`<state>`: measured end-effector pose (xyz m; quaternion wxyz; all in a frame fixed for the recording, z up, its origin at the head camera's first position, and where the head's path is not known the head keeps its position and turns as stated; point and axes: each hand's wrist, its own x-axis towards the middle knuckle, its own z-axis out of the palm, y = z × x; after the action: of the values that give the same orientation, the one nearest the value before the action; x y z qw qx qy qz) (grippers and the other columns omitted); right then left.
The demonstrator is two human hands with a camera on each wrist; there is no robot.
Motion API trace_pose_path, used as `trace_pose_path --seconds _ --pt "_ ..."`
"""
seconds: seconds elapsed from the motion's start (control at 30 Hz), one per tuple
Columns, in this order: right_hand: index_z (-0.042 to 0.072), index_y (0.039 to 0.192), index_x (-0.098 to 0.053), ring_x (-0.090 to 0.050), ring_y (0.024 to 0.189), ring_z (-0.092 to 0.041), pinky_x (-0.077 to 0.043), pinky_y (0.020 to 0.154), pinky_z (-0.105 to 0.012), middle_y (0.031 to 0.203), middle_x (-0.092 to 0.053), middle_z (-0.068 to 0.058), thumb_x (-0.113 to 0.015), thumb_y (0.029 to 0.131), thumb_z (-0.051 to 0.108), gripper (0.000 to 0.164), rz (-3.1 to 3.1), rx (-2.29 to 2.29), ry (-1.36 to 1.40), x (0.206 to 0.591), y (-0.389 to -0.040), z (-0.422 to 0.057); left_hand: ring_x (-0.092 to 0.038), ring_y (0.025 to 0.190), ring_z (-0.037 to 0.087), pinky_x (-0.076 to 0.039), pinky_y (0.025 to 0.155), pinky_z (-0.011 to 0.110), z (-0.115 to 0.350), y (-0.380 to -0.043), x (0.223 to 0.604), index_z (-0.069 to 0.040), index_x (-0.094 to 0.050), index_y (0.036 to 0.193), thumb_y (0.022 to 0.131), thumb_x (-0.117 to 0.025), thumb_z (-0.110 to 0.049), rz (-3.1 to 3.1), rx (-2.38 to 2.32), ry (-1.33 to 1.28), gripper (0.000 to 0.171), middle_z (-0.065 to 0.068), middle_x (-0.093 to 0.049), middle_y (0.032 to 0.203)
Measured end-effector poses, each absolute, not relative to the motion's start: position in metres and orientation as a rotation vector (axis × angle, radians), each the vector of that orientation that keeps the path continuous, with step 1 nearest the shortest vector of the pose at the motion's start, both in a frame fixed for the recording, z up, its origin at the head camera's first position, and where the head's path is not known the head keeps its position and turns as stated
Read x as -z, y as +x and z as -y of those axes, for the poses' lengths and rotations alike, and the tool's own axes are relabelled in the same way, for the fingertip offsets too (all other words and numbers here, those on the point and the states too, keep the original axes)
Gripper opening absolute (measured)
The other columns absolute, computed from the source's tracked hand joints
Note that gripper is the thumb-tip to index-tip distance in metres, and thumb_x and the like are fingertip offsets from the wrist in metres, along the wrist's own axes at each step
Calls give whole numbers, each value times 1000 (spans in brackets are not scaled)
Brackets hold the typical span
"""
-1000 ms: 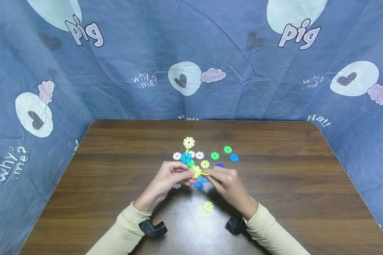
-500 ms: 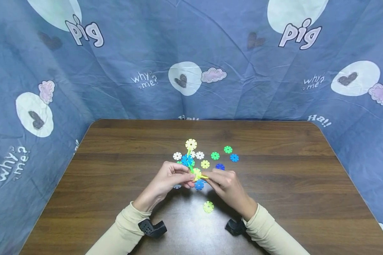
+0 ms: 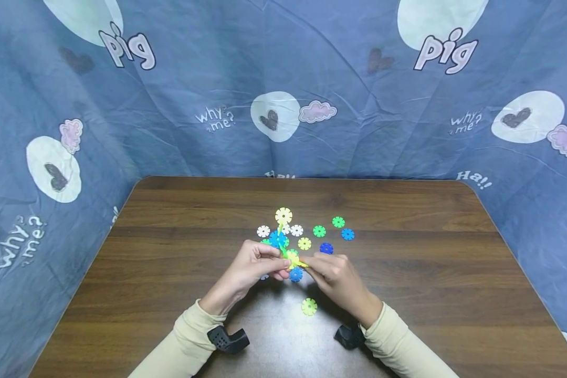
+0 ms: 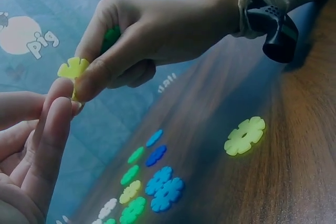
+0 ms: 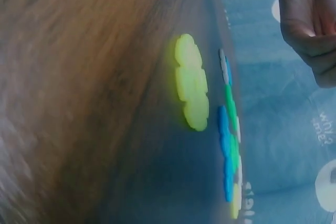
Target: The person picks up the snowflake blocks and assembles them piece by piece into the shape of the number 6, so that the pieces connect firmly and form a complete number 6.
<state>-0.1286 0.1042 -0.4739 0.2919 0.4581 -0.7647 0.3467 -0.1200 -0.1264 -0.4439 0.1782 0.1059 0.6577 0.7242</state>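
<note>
My left hand pinches a yellow notched disc between thumb and fingers. From it a chain of interlocking discs runs away from me: a green one edge-on, a blue disc, and a pale yellow disc at the far end. On the other side my right hand pinches a yellow disc, seen nearly edge-on and meeting the left hand's disc. In the left wrist view both hands' fingertips come together at a yellow disc, partly covered by the fingers.
Loose discs lie on the wooden table: white, green, yellow, dark blue and lighter blue. A yellow-green disc lies nearer me, between the forearms. Behind the table hangs a blue printed cloth.
The chain's far end has dipped slightly towards me, and the right hand's yellow disc has tilted and come down a little. Both hands keep their hold, almost in place.
</note>
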Motion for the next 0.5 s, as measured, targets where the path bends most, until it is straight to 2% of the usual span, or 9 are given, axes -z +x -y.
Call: trace_pose_path --seconds 0.13,0.23,0.33,0.43,0.5 --pt "4 105 -77 -52 60 -4 -48 55 -12 78 -73 0 -74 91 2 14 2100 -964 1196 469 -130 -107 -75 68 9 -65 67 26 123 -118 443 23 -66 105 92 -71 3 -1890 -2071 297 25 33 -74 86" --pt "5 112 -74 -54 63 -7 -49 57 -15 87 -74 -1 -80 88 10 25 2180 -1023 1154 464 -131 -110 -76 70 10 -66 70 29 121 -117 441 21 -67 107 93 -71 2 -1918 -2095 311 24 48 -66 97" --pt "6 119 -66 -49 61 -9 -45 57 -16 85 -68 -1 -78 87 14 35 2283 -1089 1093 461 -133 -115 -77 72 11 -66 72 33 121 -118 439 20 -67 106 93 -72 1 -1959 -2131 311 24 45 -68 96" --pt "8 114 -64 -47 69 -9 -43 63 -19 85 -61 -1 -57 90 7 25 2381 -1218 1044 458 -136 -121 -77 72 11 -67 73 35 124 -120 439 19 -68 103 93 -73 -1 -2009 -2159 270 23 35 -74 89" --pt "9 109 -66 -46 73 -8 -43 65 -23 83 -58 -2 -45 88 1 31 2430 -1294 1015 458 -139 -124 -77 72 11 -67 74 37 125 -121 440 19 -68 103 93 -73 -2 -2019 -2168 244 23 27 -76 86"
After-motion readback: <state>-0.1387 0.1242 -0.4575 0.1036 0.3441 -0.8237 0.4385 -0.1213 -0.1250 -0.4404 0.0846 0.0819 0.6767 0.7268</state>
